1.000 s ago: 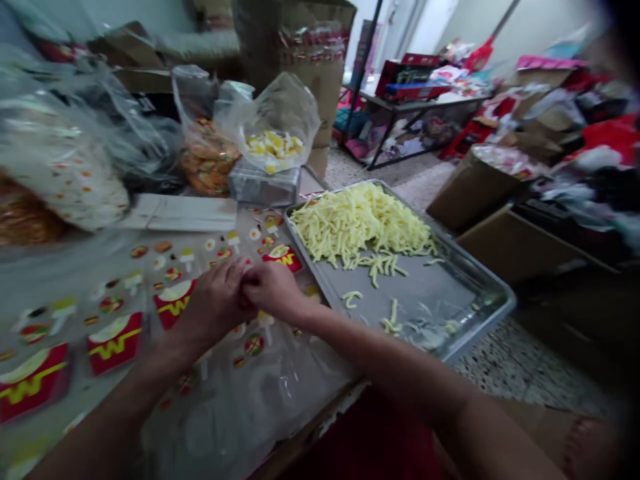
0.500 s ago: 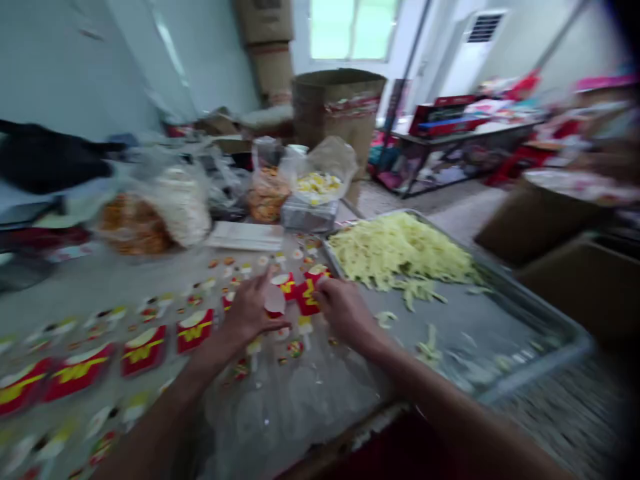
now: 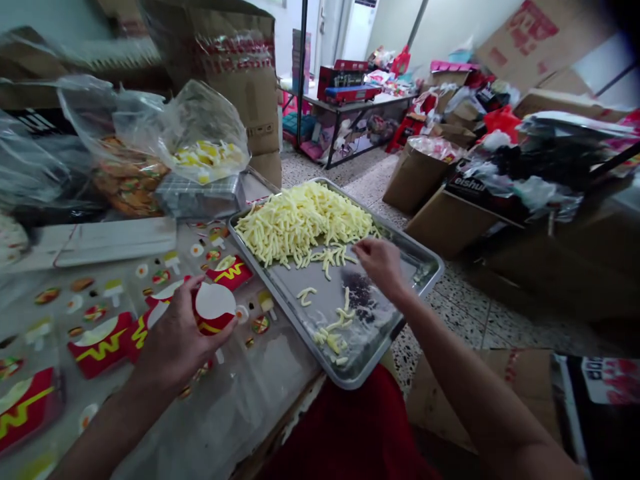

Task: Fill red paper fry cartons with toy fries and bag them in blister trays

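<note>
My left hand [image 3: 173,340] is closed around a small red fries carton [image 3: 215,303] with a white inner face, held above the table's left part. Over the metal tray [image 3: 345,382], my right hand [image 3: 381,267] has its fingers curled together; what they pinch, if anything, is hidden. Just beyond that hand lies a heap of pale yellow fry-shaped pieces [image 3: 305,223], with a few loose ones [image 3: 340,320] nearer me. A red carton with a yellow zigzag and fries in it [image 3: 229,272] lies beside the tray, and more such cartons [image 3: 103,343] lie further left.
Small egg, burger and popsicle-like pieces [image 3: 170,262] lie in rows on plastic-covered table. Behind them stand a white flat stack [image 3: 107,240], an open bag of yellow-white pieces [image 3: 207,157] and a bag of brown pieces [image 3: 125,180]. Cardboard boxes [image 3: 455,220] crowd the floor at right.
My right hand has left the cartons and moved right over the tray. The left hand keeps its carton. The view has turned right and down.
</note>
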A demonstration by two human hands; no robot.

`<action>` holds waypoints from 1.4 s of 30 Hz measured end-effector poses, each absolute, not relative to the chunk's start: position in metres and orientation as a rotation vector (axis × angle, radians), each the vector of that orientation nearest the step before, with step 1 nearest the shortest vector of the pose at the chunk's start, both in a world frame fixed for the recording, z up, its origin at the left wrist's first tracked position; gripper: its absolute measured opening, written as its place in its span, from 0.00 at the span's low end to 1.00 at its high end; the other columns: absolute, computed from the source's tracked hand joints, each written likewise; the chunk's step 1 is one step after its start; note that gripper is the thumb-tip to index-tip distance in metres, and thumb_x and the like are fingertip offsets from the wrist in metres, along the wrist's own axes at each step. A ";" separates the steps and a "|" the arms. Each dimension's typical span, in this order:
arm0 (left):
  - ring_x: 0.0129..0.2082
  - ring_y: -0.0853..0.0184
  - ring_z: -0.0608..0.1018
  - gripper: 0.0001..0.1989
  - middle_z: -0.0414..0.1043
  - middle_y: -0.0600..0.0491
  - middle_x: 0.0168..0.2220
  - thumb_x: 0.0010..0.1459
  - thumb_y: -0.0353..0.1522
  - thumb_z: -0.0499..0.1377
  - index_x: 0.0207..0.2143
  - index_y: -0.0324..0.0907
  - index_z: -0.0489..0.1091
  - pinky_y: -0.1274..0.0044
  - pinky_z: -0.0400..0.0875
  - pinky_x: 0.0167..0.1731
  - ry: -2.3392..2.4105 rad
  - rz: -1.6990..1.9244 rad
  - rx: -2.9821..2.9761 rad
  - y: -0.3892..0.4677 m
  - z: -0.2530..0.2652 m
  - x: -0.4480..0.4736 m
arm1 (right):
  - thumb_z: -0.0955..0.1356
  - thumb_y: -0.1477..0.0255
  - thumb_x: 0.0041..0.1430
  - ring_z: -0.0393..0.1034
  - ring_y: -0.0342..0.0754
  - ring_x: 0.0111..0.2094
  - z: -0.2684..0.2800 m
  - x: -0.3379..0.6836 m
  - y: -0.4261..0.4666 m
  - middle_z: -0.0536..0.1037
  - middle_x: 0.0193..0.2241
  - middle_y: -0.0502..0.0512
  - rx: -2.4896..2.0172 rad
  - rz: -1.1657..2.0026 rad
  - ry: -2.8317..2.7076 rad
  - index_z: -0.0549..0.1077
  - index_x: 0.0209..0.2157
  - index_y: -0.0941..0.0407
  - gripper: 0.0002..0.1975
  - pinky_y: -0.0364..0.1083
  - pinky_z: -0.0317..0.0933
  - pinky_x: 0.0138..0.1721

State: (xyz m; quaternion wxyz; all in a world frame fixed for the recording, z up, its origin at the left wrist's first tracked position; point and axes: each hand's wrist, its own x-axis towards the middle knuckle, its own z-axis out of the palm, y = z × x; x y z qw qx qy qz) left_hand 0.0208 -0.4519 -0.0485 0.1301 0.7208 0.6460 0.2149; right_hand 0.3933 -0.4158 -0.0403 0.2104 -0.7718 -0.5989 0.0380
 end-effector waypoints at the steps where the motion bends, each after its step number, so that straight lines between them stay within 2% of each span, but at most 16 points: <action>1: 0.51 0.48 0.79 0.43 0.72 0.41 0.57 0.53 0.50 0.64 0.65 0.45 0.54 0.61 0.77 0.46 1.888 0.642 2.081 -0.452 -0.047 0.023 | 0.67 0.64 0.66 0.72 0.48 0.31 -0.043 0.407 -0.409 0.82 0.30 0.56 -2.243 0.066 -1.653 0.83 0.35 0.56 0.14 0.45 0.52 0.32; 4: 0.54 0.48 0.78 0.45 0.70 0.41 0.59 0.52 0.48 0.66 0.67 0.45 0.52 0.62 0.77 0.48 1.848 0.693 2.129 -0.452 -0.046 0.043 | 0.63 0.56 0.69 0.74 0.51 0.32 -0.049 0.413 -0.391 0.83 0.31 0.63 -2.433 0.008 -1.728 0.83 0.33 0.58 0.24 0.46 0.53 0.32; 6: 0.56 0.48 0.76 0.47 0.68 0.42 0.61 0.52 0.45 0.67 0.69 0.45 0.50 0.62 0.76 0.50 1.783 0.712 2.205 -0.448 -0.046 0.061 | 0.62 0.51 0.69 0.76 0.53 0.35 -0.050 0.399 -0.382 0.83 0.34 0.68 -2.520 -0.004 -1.759 0.84 0.36 0.60 0.29 0.47 0.56 0.33; 10: 0.59 0.48 0.74 0.48 0.65 0.43 0.64 0.52 0.39 0.67 0.70 0.47 0.48 0.60 0.74 0.54 1.656 0.769 2.317 -0.438 -0.045 0.084 | 0.65 0.49 0.67 0.77 0.57 0.40 -0.049 0.373 -0.366 0.82 0.38 0.73 -2.597 0.077 -1.796 0.83 0.43 0.63 0.30 0.48 0.61 0.37; 15: 0.59 0.47 0.73 0.47 0.66 0.43 0.63 0.52 0.39 0.67 0.70 0.47 0.49 0.58 0.73 0.56 1.581 0.764 2.343 -0.431 -0.048 0.078 | 0.73 0.58 0.60 0.76 0.55 0.40 -0.048 0.379 -0.368 0.83 0.40 0.69 -2.616 0.173 -1.857 0.82 0.44 0.60 0.20 0.46 0.60 0.35; 20: 0.57 0.49 0.75 0.44 0.69 0.43 0.61 0.52 0.40 0.67 0.68 0.44 0.54 0.60 0.73 0.55 1.572 0.636 2.298 -0.438 -0.044 0.085 | 0.71 0.60 0.60 0.73 0.50 0.34 -0.061 0.401 -0.391 0.83 0.34 0.61 -2.502 0.209 -1.939 0.83 0.36 0.57 0.14 0.45 0.54 0.31; 26: 0.56 0.50 0.75 0.39 0.71 0.39 0.57 0.51 0.41 0.69 0.62 0.37 0.60 0.63 0.71 0.56 1.444 0.465 2.439 -0.430 -0.035 0.148 | 0.71 0.68 0.54 0.71 0.47 0.33 -0.072 0.404 -0.410 0.82 0.33 0.59 -2.370 0.183 -1.896 0.83 0.34 0.58 0.10 0.44 0.52 0.31; 29: 0.53 0.50 0.76 0.36 0.73 0.40 0.53 0.51 0.39 0.69 0.59 0.39 0.63 0.64 0.72 0.52 1.437 0.270 2.544 -0.423 -0.039 0.174 | 0.71 0.69 0.53 0.70 0.45 0.28 -0.069 0.401 -0.414 0.80 0.25 0.56 -2.245 0.507 -1.713 0.82 0.31 0.59 0.09 0.43 0.52 0.29; 32: 0.52 0.52 0.76 0.34 0.72 0.42 0.52 0.50 0.38 0.70 0.56 0.40 0.64 0.66 0.71 0.51 1.428 0.252 2.573 -0.425 -0.048 0.193 | 0.71 0.66 0.55 0.69 0.43 0.24 -0.064 0.387 -0.425 0.78 0.21 0.51 -2.022 0.840 -1.558 0.82 0.30 0.59 0.10 0.41 0.53 0.26; 34: 0.51 0.53 0.76 0.32 0.71 0.42 0.52 0.49 0.36 0.70 0.55 0.40 0.63 0.66 0.71 0.50 1.426 0.282 2.536 -0.432 -0.055 0.204 | 0.70 0.66 0.57 0.70 0.44 0.26 -0.060 0.372 -0.438 0.79 0.23 0.53 -1.982 0.764 -1.640 0.81 0.30 0.59 0.11 0.42 0.53 0.26; 38: 0.50 0.54 0.76 0.27 0.72 0.41 0.49 0.55 0.30 0.63 0.56 0.38 0.63 0.65 0.71 0.50 1.433 0.320 2.428 -0.450 -0.066 0.215 | 0.65 0.75 0.62 0.71 0.47 0.31 -0.051 0.349 -0.469 0.81 0.32 0.60 -2.005 0.482 -2.033 0.81 0.32 0.59 0.12 0.44 0.55 0.32; 42: 0.51 0.55 0.75 0.31 0.71 0.44 0.50 0.53 0.29 0.63 0.60 0.40 0.61 0.65 0.71 0.54 1.335 0.492 2.392 -0.462 -0.075 0.206 | 0.66 0.80 0.62 0.71 0.46 0.36 -0.043 0.348 -0.490 0.80 0.34 0.57 -1.557 0.732 -2.155 0.79 0.29 0.58 0.11 0.43 0.59 0.39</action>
